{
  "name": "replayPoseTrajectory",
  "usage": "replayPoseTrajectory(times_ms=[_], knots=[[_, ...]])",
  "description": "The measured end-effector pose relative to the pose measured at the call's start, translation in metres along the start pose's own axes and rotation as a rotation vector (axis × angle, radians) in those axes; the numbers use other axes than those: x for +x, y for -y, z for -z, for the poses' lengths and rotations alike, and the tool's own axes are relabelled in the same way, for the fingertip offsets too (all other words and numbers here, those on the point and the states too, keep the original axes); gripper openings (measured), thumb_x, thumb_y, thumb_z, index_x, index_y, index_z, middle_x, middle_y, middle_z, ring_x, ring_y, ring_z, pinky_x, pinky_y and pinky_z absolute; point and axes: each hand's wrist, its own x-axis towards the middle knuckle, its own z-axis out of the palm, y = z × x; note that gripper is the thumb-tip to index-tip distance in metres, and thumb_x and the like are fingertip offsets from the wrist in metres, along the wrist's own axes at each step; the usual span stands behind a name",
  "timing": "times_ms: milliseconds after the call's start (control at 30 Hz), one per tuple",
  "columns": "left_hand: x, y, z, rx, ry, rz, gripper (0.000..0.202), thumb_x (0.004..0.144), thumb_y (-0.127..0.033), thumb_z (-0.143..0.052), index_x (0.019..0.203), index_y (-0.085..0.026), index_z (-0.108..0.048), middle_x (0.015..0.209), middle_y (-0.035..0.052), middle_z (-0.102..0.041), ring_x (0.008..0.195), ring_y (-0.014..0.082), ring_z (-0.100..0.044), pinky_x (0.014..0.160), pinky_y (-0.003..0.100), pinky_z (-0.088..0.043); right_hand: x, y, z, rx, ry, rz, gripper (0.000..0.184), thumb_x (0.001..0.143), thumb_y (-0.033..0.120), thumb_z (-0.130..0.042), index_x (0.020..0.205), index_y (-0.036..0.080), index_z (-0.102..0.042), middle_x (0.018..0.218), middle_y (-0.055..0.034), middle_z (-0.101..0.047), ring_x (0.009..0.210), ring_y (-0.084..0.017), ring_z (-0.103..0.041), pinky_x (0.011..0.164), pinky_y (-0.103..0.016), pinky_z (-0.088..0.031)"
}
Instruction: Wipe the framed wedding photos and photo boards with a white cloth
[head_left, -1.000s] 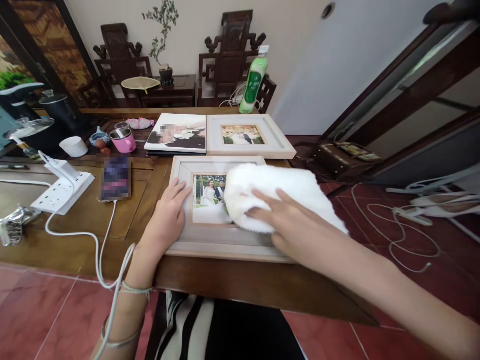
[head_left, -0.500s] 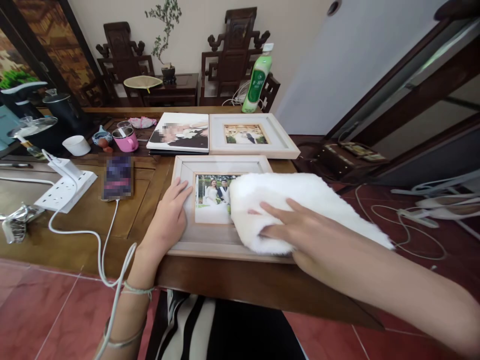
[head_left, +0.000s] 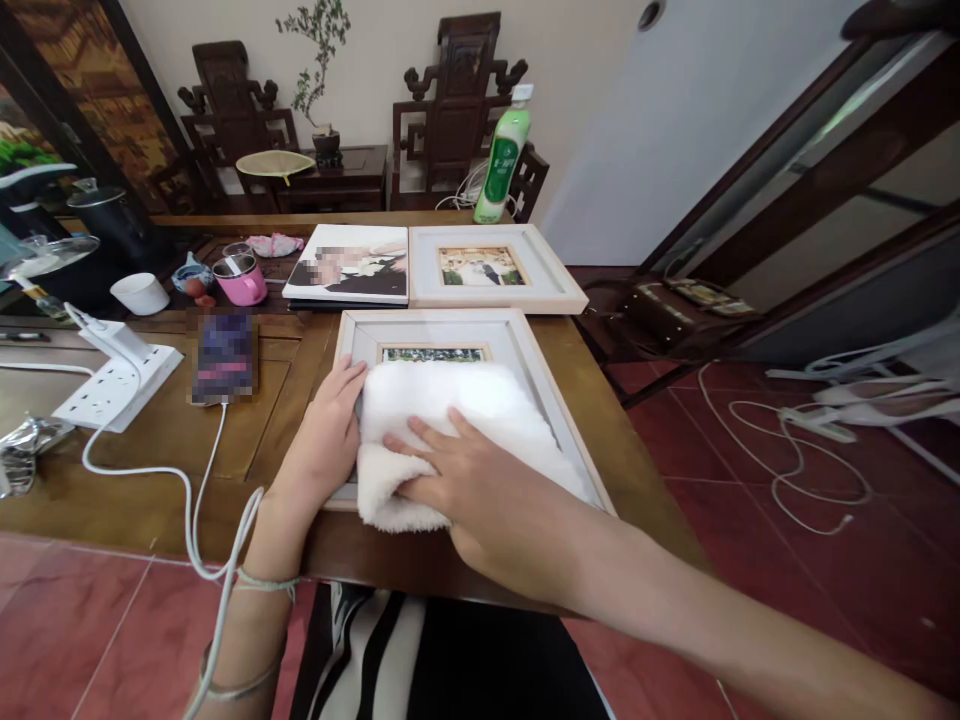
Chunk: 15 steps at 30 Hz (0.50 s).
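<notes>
A wooden picture frame (head_left: 559,400) with a pale mat lies flat at the table's front edge. My left hand (head_left: 334,425) grips its left side, fingers over the border. A fluffy white cloth (head_left: 457,400) is spread across the glass, hiding most of the photo (head_left: 435,354) except its top strip. My right hand (head_left: 472,480) presses down on the cloth, the thumb tucked into a fold of it. Behind this frame, a second picture frame (head_left: 551,290) lies beside a photo album (head_left: 352,262), which has a couple on its cover.
On the left are a power strip (head_left: 120,390), a charging phone (head_left: 223,358), a pink mug (head_left: 241,280) and a white cup (head_left: 141,294). A white cable (head_left: 187,530) hangs over the front edge by my left arm. A green bottle (head_left: 504,160) stands at the back.
My right hand has slid the white cloth leftward over the photo, uncovering the frame's right border. My left hand keeps its place on the frame. The view has shifted slightly.
</notes>
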Motion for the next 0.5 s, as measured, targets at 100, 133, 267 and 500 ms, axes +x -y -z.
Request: replayPoseTrajectory(times_ms=[100,133,267,500], knots=[[0.001,0.000,0.002,-0.007,0.009,0.005,0.052,0.087,-0.004,-0.032,0.135,-0.012,-0.051,0.144,0.0139,-0.052,0.144,0.0248,-0.033,0.118,0.051,-0.031,0.003,0.000,-0.002,0.025,-0.007,-0.004,0.065,0.065,-0.005,-0.044,0.123,0.015,-0.065,0.151,-0.0139,-0.041,0.141,-0.037,-0.029,0.113,-0.065,-0.022],[0.001,0.000,0.002,-0.007,0.011,0.001,0.052,0.087,-0.004,-0.032,0.134,-0.011,-0.051,0.144,0.0149,-0.051,0.144,0.0253,-0.033,0.118,0.051,-0.031,0.001,-0.001,-0.004,0.032,-0.018,-0.007,0.065,0.064,-0.005,-0.043,0.123,0.015,-0.065,0.151,-0.0134,-0.041,0.142,-0.036,-0.029,0.114,-0.064,-0.021],[-0.002,0.003,0.001,-0.006,0.000,-0.032,0.050,0.086,-0.004,-0.033,0.132,-0.003,-0.053,0.143,0.0199,-0.051,0.144,0.0276,-0.033,0.118,0.051,-0.030,-0.024,-0.013,-0.009,0.053,-0.085,-0.033,0.065,0.059,-0.006,-0.041,0.113,0.017,-0.069,0.148,-0.0101,-0.046,0.141,-0.031,-0.034,0.116,-0.060,-0.022],[-0.003,0.004,0.000,-0.008,-0.003,-0.030,0.052,0.085,-0.003,-0.036,0.134,-0.009,-0.053,0.145,0.0169,-0.050,0.144,0.0267,-0.033,0.118,0.051,-0.030,-0.060,-0.037,-0.001,-0.054,-0.183,-0.150,0.049,0.058,-0.006,-0.040,0.083,0.021,-0.073,0.140,-0.0106,-0.056,0.134,-0.026,-0.045,0.115,-0.051,-0.031]])
